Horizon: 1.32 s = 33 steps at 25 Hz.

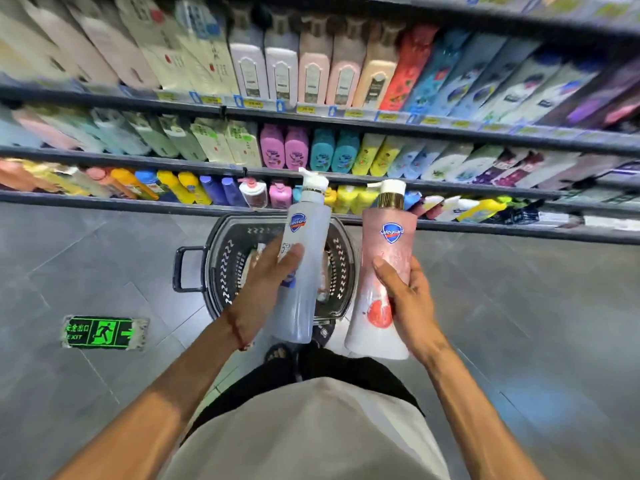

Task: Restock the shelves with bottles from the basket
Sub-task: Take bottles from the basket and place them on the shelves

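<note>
**Two bottles up, shelf slots still to find**

The left hand (273,271) grips a clear pump bottle (304,258), the right hand (405,292) a pink bottle (384,268), both lifted above the basket (221,251) on the floor. The carrying step looks under way; next comes matching each to its row on the shelves (311,116). Shelf labels are blurred, and the arms largely hide whatever remains in the basket.
</note>
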Tool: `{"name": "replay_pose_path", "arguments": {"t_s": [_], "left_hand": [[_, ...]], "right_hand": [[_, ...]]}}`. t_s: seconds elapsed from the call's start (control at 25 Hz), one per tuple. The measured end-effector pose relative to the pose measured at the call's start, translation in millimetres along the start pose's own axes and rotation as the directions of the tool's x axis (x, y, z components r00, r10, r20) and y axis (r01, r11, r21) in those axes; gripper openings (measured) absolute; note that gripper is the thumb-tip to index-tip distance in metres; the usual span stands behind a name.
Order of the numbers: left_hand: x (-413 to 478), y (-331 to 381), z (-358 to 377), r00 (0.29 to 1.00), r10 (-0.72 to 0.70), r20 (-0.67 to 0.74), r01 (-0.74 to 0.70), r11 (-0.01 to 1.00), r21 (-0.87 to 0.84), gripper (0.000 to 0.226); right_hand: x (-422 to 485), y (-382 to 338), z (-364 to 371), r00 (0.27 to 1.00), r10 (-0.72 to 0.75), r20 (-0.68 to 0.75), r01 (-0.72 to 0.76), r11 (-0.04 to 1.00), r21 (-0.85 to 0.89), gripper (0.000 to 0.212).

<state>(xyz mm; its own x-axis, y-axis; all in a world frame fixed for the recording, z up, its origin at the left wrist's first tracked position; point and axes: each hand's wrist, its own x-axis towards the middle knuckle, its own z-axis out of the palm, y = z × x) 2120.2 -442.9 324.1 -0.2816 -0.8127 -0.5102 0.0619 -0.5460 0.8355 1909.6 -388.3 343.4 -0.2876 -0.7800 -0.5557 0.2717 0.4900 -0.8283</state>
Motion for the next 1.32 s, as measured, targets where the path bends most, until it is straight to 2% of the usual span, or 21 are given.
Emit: {"name": "replay_pose_path", "arguments": {"t_s": [0.2, 0.4, 0.56, 0.64, 0.8, 1.08, 1.32], "left_hand": [[-10.8, 8.1, 15.7, 0.993, 0.075, 0.094, -0.073, 0.997, -0.030, 0.055], [-12.9, 14.4, 48.3, 0.981, -0.020, 0.191, 0.061, 0.976, -0.208, 0.053], [-18.1, 21.1, 96.0, 0.959, 0.002, 0.285, 0.066, 0.971, -0.231, 0.058], [-15.7, 21.9, 125.9, 0.962, 0.014, 0.274, 0.034, 0.985, -0.170, 0.059], [-2.1, 17.7, 209.1, 0.965, 0.173, 0.199, -0.192, 0.978, 0.084, 0.062], [26.9, 10.0, 353.0, 0.970, 0.220, 0.102, -0.226, 0.973, 0.044, 0.073], [75.1, 53.2, 411.9, 0.947, 0.307, 0.098, -0.317, 0.942, 0.113, 0.078]], "right_hand": [[-37.6, -11.3, -11.7, 0.998, -0.053, -0.036, 0.054, 0.998, 0.043, 0.046], [-55.5, -20.8, -41.4, 0.995, -0.085, -0.047, 0.089, 0.991, 0.098, 0.058], [-50.7, -34.0, -92.6, 0.987, -0.151, -0.047, 0.155, 0.982, 0.111, 0.056], [-44.2, -43.0, -122.7, 0.985, -0.173, -0.024, 0.175, 0.978, 0.111, 0.052], [-24.9, -68.4, -198.5, 0.975, -0.213, 0.055, 0.203, 0.967, 0.154, 0.053], [23.3, -122.5, -335.0, 0.955, -0.271, 0.121, 0.263, 0.962, 0.077, 0.050], [76.1, -181.0, -386.4, 0.938, -0.321, 0.133, 0.310, 0.946, 0.094, 0.045]]}}
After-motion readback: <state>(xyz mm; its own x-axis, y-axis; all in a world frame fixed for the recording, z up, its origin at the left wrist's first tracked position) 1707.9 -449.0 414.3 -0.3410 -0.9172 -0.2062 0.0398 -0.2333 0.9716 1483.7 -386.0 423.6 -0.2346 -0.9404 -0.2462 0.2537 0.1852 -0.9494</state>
